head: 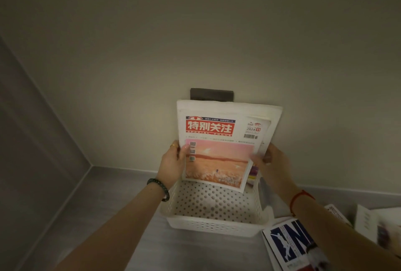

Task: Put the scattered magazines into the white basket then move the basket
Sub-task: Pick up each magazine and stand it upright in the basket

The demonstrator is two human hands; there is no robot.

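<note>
At the far left a grey side wall [32,140] is met by the grey bench [108,216] in a corner. A bead bracelet [159,188] is worn on the left wrist and a ring [173,145] on one finger. The left edge of a stack [217,151] of magazines is gripped by the left hand [171,162], its thumb laid on the front cover and its fingers [174,150] curled behind. The stack is held upright against the pale back wall, its front cover marked by a red title block and a pink-orange picture, with white pages seen behind it. A dark plate [211,94] on the wall is partly covered by the stack's top edge. The white perforated basket [217,225] is set on the bench right below, and the stack's lower edge is held over its far part; whether the basket floor is touched cannot be told. The stack's right edge is pinched by the right hand [271,162], thumb in front and fingers [272,151] behind, and a red string [300,197] is tied round that wrist. On the bench just right of the basket a blue magazine [288,242] is laid flat, partly crossed by the right forearm. More booklets [368,220], blurred, are seen at the far right.
</note>
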